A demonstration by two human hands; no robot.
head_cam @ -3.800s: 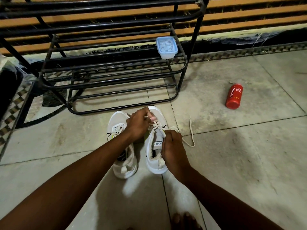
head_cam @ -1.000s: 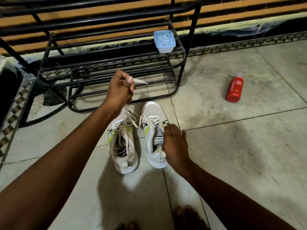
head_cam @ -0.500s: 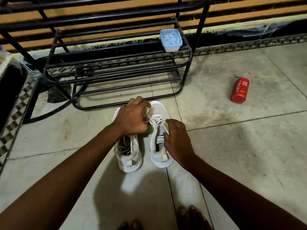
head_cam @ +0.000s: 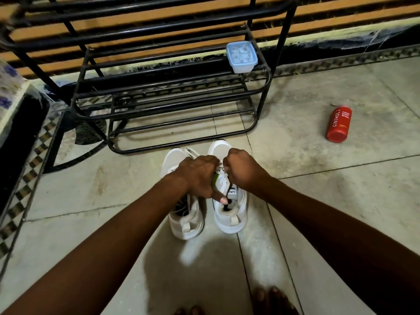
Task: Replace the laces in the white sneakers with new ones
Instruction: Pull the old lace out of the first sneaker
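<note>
Box: lidded plastic tub [head_cam: 242, 57] on rack [head_cam: 159, 105] corner, pale contents unclear.
Sneakers: right sneaker [head_cam: 229, 201] beside left sneaker [head_cam: 184, 214], toes just short of rack.
Hands: left hand [head_cam: 200, 176] and right hand [head_cam: 241, 169] both curled, pinching lace [head_cam: 220, 169].
Floor: red bottle [head_cam: 338, 125] lying well apart.

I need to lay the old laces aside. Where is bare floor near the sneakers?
Bare floor lies right of the right sneaker, below the red bottle. More lies left of the left sneaker. Crowded: between the toes and the rack.
</note>
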